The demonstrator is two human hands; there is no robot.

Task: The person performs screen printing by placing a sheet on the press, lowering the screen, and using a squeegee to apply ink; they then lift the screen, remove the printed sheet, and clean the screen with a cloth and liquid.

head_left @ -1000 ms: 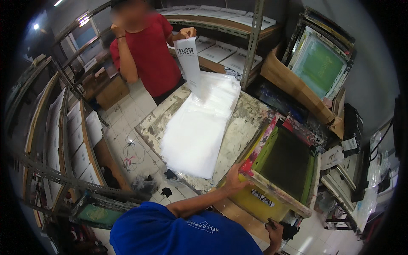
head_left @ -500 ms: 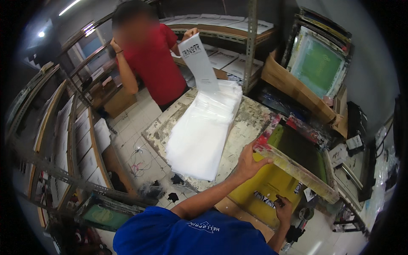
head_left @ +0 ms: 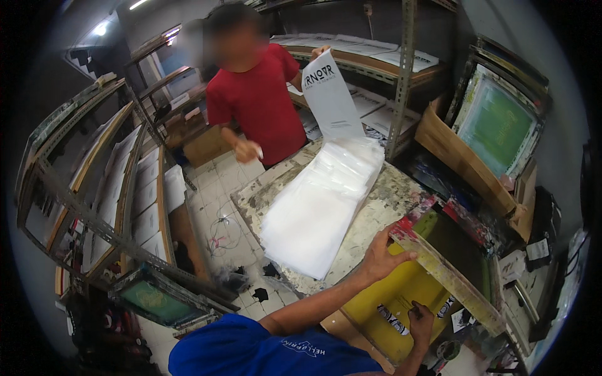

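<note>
Screen frame (head_left: 453, 283), tilted, right of bench (head_left: 398, 187); left hand (head_left: 384, 257) clasping its left corner. Right hand (head_left: 421, 321) over yellow board (head_left: 392, 291), fingers half-curled, contents unclear. White sheets (head_left: 310, 216), stacked on bench.

On my left stands a metal rack (head_left: 163, 213); a shelf unit (head_left: 404, 81) lines the dark back wall (head_left: 321, 20) ahead of me. A grey wall (head_left: 564, 119) rises on my right, the floor (head_left: 210, 197) around my stained counter (head_left: 390, 199) is pale tile, and a lamp (head_left: 100, 29) glows far left.
</note>
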